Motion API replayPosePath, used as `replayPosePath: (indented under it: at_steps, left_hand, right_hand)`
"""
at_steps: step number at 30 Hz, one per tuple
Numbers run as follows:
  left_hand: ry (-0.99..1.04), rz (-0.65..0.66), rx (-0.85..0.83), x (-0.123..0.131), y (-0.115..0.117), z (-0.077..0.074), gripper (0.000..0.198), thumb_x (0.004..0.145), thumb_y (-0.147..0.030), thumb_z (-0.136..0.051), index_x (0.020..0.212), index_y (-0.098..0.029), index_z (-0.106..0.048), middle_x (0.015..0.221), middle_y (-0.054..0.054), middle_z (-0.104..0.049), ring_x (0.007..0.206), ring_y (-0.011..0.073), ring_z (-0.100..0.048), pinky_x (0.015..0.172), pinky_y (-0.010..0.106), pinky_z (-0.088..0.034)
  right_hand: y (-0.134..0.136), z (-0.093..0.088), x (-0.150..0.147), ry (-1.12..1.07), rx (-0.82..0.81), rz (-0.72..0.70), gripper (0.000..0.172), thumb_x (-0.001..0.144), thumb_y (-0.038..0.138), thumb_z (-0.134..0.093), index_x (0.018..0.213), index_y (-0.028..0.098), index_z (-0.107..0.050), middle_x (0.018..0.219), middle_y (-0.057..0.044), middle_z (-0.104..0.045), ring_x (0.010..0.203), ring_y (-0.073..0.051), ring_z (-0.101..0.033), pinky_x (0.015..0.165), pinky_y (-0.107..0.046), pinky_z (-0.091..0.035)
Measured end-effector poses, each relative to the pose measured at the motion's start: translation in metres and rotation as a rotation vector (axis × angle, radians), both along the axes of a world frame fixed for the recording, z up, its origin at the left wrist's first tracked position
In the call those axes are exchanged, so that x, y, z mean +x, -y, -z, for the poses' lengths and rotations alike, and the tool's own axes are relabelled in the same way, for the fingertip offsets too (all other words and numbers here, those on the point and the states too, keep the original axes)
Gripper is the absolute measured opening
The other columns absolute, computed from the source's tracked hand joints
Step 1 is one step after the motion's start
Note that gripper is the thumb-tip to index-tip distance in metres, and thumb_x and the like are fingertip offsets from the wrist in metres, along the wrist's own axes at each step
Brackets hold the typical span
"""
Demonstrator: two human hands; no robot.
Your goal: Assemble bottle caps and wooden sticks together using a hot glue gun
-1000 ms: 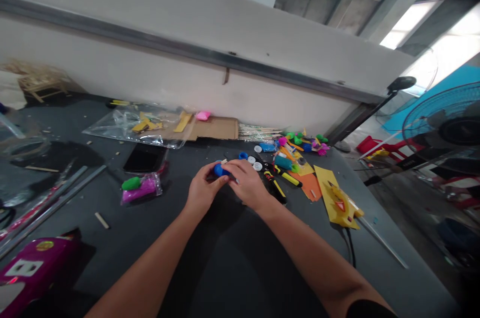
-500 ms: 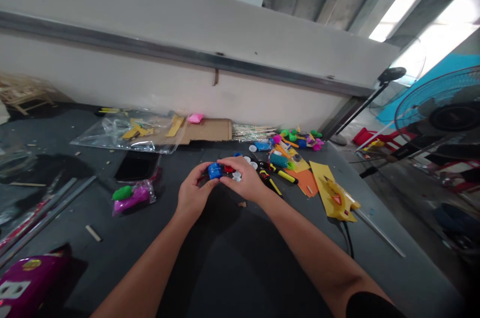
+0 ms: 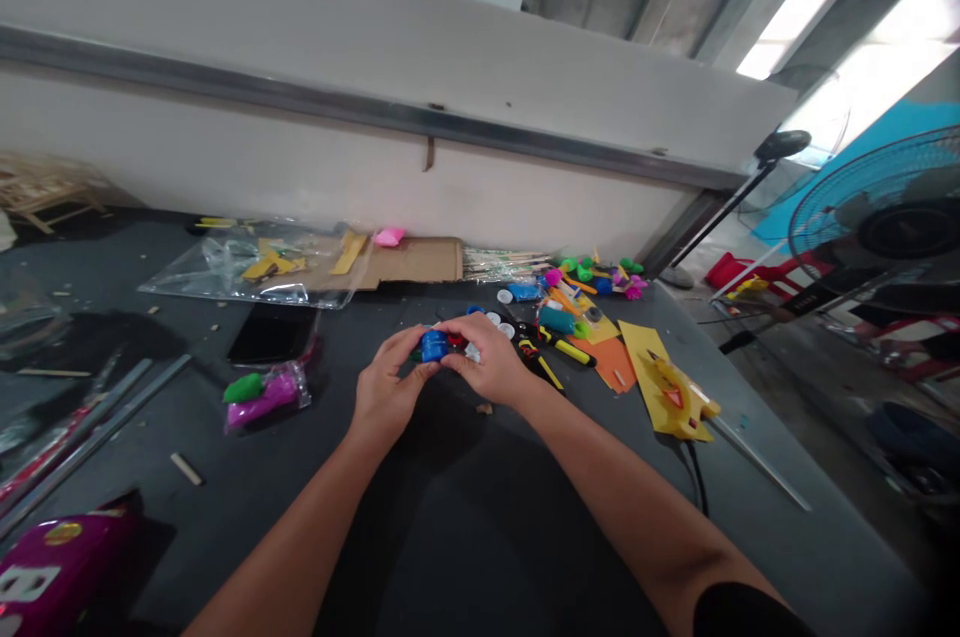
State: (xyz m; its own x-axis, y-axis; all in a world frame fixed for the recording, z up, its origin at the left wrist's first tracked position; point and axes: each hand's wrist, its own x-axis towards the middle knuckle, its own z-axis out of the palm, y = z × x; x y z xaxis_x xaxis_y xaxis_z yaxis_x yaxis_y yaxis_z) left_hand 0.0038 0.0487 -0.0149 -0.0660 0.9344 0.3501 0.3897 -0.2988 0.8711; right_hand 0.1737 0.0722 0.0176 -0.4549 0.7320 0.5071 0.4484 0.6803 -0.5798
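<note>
Workbench (image 3: 480, 517), blue plastic piece (image 3: 433, 346) between fingers (image 3: 465, 330)

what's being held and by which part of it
A small blue plastic piece, held at its sides by the left hand and right hand.

You are wearing a black sleeve (image 3: 742, 612) high on your right arm, with your left hand (image 3: 390, 382) and right hand (image 3: 484, 362) bare.

the blue plastic piece (image 3: 433, 346) has turned sideways.
</note>
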Motion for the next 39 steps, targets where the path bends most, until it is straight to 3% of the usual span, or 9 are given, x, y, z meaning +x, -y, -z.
replayPosePath:
  at_steps: [6, 12, 20, 25, 31, 39]
  left_hand:
    - [-0.028, 0.013, 0.042, -0.0019, -0.0019, 0.0054, 0.036, 0.072, -0.032, -0.064, 0.108, -0.028, -0.063, 0.118, 0.002, -0.060, 0.111, 0.0207, -0.053, 0.100, 0.036, -0.038]
    - [-0.022, -0.017, 0.035, -0.0004, -0.0014, 0.0012, 0.040, 0.072, -0.032, -0.064, 0.111, -0.028, -0.061, 0.119, 0.004, -0.058, 0.115, 0.0219, -0.050, 0.101, 0.039, -0.037]
    - [-0.180, 0.026, 0.204, -0.0022, -0.0021, -0.0002, 0.037, 0.073, -0.027, -0.064, 0.109, -0.026, -0.061, 0.110, 0.006, -0.063, 0.112, 0.0255, -0.050, 0.097, 0.042, -0.039]
    - [-0.142, 0.008, 0.173, -0.0014, -0.0008, 0.0017, 0.035, 0.070, -0.028, -0.065, 0.105, -0.024, -0.060, 0.112, 0.007, -0.061, 0.107, 0.0247, -0.052, 0.094, 0.041, -0.041]
    - [-0.115, 0.013, 0.154, 0.0001, 0.0016, 0.0002, 0.033, 0.070, -0.033, -0.067, 0.101, -0.024, -0.062, 0.109, 0.006, -0.062, 0.104, 0.0238, -0.054, 0.094, 0.037, -0.041]
    - [-0.052, 0.035, 0.106, 0.0008, -0.0001, 0.0037, 0.036, 0.069, -0.034, -0.068, 0.103, -0.024, -0.062, 0.105, 0.006, -0.062, 0.098, 0.0224, -0.057, 0.089, 0.037, -0.045]
  right_hand:
    - [0.0027, 0.0006, -0.0022, 0.013, 0.010, 0.005, 0.029, 0.081, 0.027, -0.059, 0.108, 0.019, -0.056, 0.100, -0.008, -0.062, 0.091, -0.021, -0.053, 0.081, -0.037, -0.044]
    - [0.0014, 0.0004, -0.0021, -0.009, 0.010, 0.070, 0.029, 0.077, 0.026, -0.060, 0.105, 0.021, -0.057, 0.096, -0.006, -0.063, 0.087, -0.020, -0.054, 0.078, -0.036, -0.045]
    - [0.0027, 0.0000, -0.0034, 0.030, 0.125, 0.065, 0.041, 0.071, 0.022, -0.063, 0.111, 0.021, -0.054, 0.100, -0.006, -0.062, 0.095, -0.022, -0.053, 0.088, -0.040, -0.041]
    - [0.0031, 0.0024, -0.0041, 0.003, 0.053, 0.055, 0.040, 0.073, 0.030, -0.066, 0.110, 0.023, -0.054, 0.101, -0.006, -0.062, 0.097, -0.022, -0.053, 0.086, -0.039, -0.042]
    - [0.0004, 0.0006, -0.0002, 0.043, 0.126, 0.006, 0.030, 0.077, 0.038, -0.064, 0.100, 0.021, -0.057, 0.097, -0.007, -0.063, 0.092, -0.022, -0.054, 0.085, -0.039, -0.042]
    - [-0.0005, 0.0011, 0.0008, 0.115, 0.139, 0.014, 0.034, 0.080, 0.045, -0.059, 0.102, 0.020, -0.056, 0.098, -0.008, -0.062, 0.093, -0.022, -0.052, 0.086, -0.040, -0.041]
